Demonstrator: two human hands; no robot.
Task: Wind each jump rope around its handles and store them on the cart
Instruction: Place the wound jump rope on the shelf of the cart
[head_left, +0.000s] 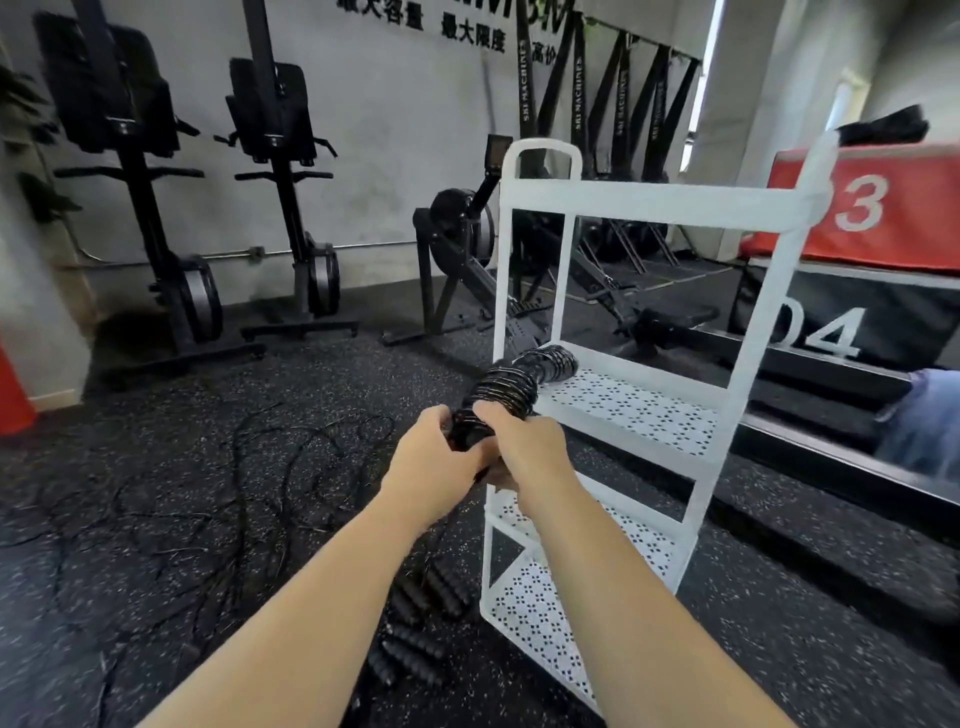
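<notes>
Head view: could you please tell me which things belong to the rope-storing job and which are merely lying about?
Job: wound jump rope gripped by left hand and right hand; second wound rope on a cart shelf; white cart; loose jump ropes on floor.
Lying about: ski machines, rowing machine, red box, black box.

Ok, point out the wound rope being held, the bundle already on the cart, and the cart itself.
held rope (503, 391): head view, black coils at its upper end.
stored bundle (555, 364): head view, coils at the second shelf's left edge.
cart (649, 203): head view, top shelf's front rail.
</notes>
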